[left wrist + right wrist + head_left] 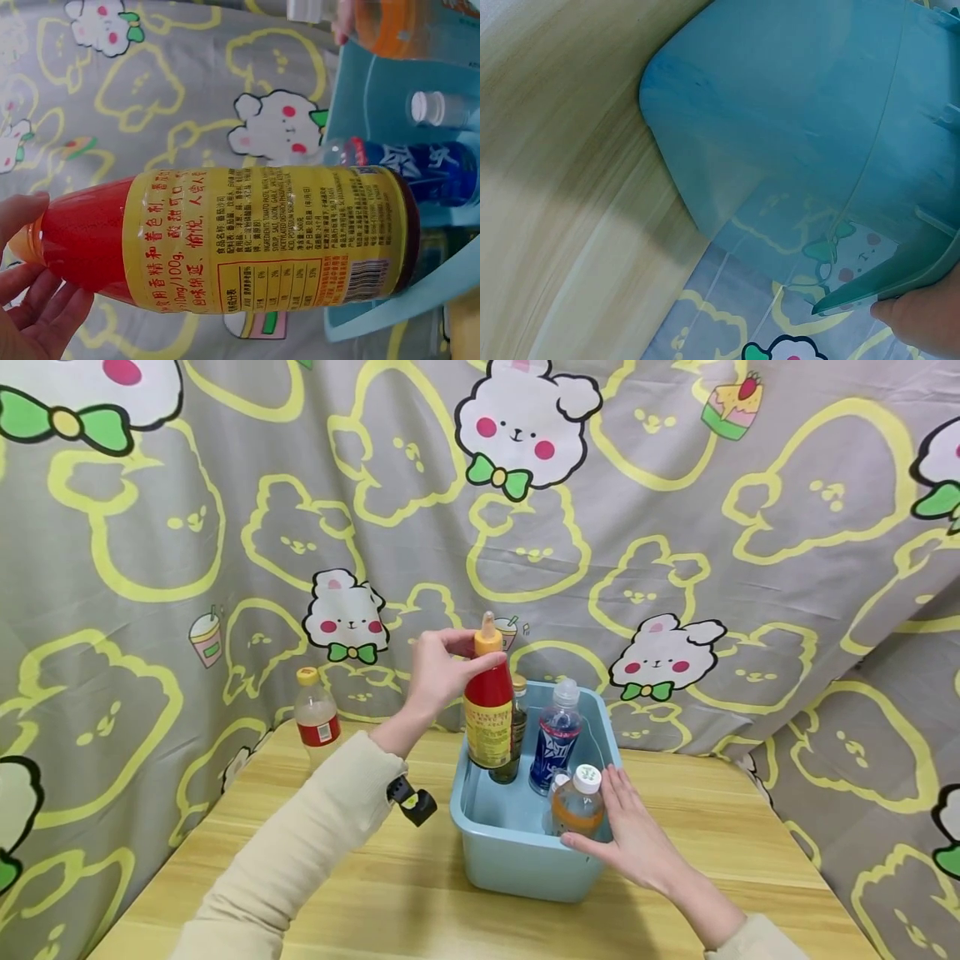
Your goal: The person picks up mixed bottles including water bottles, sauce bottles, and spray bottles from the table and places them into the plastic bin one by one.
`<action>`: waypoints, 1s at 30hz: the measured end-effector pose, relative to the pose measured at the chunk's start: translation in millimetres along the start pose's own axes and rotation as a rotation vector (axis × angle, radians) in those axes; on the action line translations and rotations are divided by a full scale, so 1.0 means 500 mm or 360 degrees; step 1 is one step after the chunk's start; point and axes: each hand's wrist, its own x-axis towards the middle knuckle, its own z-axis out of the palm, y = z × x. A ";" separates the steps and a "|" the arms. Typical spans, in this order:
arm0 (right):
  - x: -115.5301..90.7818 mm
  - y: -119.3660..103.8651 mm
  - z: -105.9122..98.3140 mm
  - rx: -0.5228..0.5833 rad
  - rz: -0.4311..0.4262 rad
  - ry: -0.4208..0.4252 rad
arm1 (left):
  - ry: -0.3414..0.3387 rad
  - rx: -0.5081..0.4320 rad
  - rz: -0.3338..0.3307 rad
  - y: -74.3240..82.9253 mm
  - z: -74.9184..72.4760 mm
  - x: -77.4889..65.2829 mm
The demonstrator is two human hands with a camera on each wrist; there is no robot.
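Note:
My left hand (442, 672) grips a ketchup bottle (489, 710) by its neck, just under the yellow cap. The red bottle with a yellow label is upright above the left side of a light blue plastic bin (468, 814). In the left wrist view the label of the ketchup bottle (270, 236) shows printed text and a barcode. My right hand (633, 831) rests on the bin's near right corner, its fingers straight along the rim. Beside it in the bin stands a clear bottle with an orange label and white cap (587, 781).
Inside the bin stand a blue-labelled drink bottle (557, 743), a dark glass bottle (517, 735) and a small white-capped bottle (431, 109). A yellow-capped bottle with a red label (317, 718) is on the wooden table (360, 877), left of the bin. A patterned curtain (420, 543) hangs behind.

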 end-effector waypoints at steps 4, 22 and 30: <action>0.000 0.002 0.004 -0.0036 -0.0018 0.0010 | -0.0017 -0.0038 -0.0044 -0.016 0.018 -0.010; -0.001 0.001 -0.001 -0.0061 -0.0002 -0.0016 | -0.0083 0.0178 -0.0153 -0.107 0.092 -0.047; -0.001 -0.001 -0.002 -0.0039 0.0002 -0.0019 | -0.0132 0.0158 -0.0136 -0.146 0.107 -0.060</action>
